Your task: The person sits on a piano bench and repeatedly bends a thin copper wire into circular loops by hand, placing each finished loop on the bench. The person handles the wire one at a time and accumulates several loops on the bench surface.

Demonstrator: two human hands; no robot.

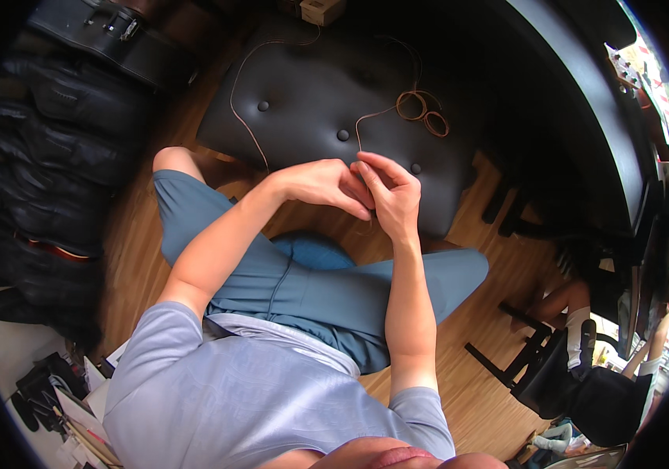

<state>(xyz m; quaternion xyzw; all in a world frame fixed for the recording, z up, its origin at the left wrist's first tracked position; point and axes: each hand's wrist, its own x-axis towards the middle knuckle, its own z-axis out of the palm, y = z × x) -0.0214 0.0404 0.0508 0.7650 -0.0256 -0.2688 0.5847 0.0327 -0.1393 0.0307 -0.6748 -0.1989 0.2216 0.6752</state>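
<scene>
A thin brown cord runs over a black padded bench with buttons, lying in two loose loops toward its right. My right hand pinches the cord, which rises from its fingertips toward the loops. Against it, my left hand is bent inward with closed fingers, meeting the right fingertips. Another thin strand curves across the bench's left side and passes down behind my left wrist. What lies between the fingers is mostly hidden. A short bit of cord hangs below the hands.
A small wooden box stands at the bench's far edge. Black cases and bags are stacked on the left. A large curved black piece of furniture stands at the right. Behind a black chair, another person's limbs show.
</scene>
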